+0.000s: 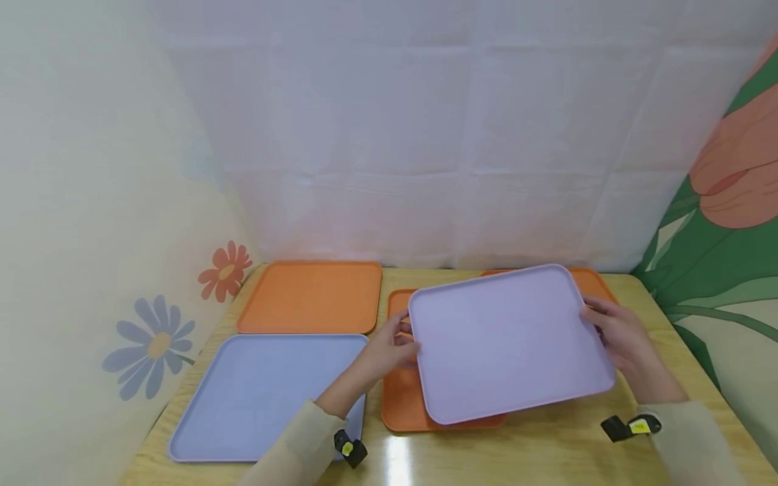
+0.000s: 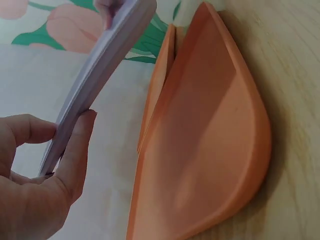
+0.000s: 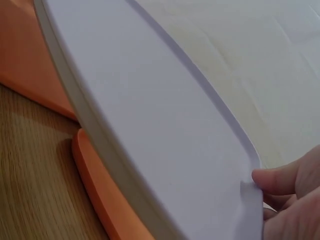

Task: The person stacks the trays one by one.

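Observation:
A lilac rectangular tray with a raised rim is held up between both hands, tilted so its right side sits higher. My left hand pinches its left edge, thumb on one face and fingers on the other, as the left wrist view confirms. At the opposite edge my right hand grips the rim, the thumb over the lip in the right wrist view. Beneath the lilac tray lies an orange tray, partly covered by it. Behind, another orange tray shows only its top and right parts.
On the left of the wooden table, a pale blue tray lies in front of an orange tray. My left forearm passes over the blue tray's right side. A white cloth hangs behind, with flower-printed cloths at both sides.

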`<state>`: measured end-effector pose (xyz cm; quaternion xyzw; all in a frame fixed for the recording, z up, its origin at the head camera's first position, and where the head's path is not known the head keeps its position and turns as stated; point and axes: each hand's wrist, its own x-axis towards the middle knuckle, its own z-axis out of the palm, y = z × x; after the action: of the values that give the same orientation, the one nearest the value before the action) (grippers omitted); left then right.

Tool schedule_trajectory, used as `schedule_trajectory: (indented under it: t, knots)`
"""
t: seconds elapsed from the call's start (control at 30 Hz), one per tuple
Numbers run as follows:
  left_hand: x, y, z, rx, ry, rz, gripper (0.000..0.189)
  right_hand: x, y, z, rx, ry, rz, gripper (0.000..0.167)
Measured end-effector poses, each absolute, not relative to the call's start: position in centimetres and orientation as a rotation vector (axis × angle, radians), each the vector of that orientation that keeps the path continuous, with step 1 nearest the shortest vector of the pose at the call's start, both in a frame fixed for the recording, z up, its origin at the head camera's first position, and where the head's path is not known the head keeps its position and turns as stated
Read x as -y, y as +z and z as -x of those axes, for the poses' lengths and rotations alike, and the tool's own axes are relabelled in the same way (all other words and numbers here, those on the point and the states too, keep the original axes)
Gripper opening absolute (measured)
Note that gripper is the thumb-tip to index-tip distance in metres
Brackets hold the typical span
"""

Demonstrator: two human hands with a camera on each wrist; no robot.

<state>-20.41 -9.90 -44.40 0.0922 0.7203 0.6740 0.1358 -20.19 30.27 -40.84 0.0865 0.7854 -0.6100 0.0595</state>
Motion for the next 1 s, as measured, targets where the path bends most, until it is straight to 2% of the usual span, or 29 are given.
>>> schedule_trajectory:
  t: [0.47, 0.53, 0.67, 0.7, 0.83, 1.0]
  knots:
    - [11.3, -43.7, 20.4, -1.994, 2.096, -0.064, 0.075, -30.8, -41.5, 21.1, -2.151, -1.929, -0.033, 0.064]
    - [11.6, -43.7, 20.4, -1.976, 2.123, -0.053, 0.075, -30.9, -41.5, 21.1, -2.119, -1.947, -0.004, 0.055]
    - [12.1, -43.7, 20.4, -1.939, 2.180, -0.026, 0.075, -31.1, -41.5, 20.9, -2.049, -2.006, 0.032, 0.022]
    - [12.3, -43.8, 20.4, -1.940, 2.191, -0.013, 0.074, -31.1, -41.5, 20.9, -2.029, -2.026, 0.032, 0.019]
    - [12.7, -43.7, 20.3, -1.930, 2.252, 0.042, 0.071, -30.6, -41.8, 20.3, -1.922, -2.169, 0.030, 0.022]
    - [12.8, -43.6, 20.2, -1.865, 2.382, 0.071, 0.071, -28.2, -42.6, 19.4, -1.592, -2.570, 0.051, 0.026]
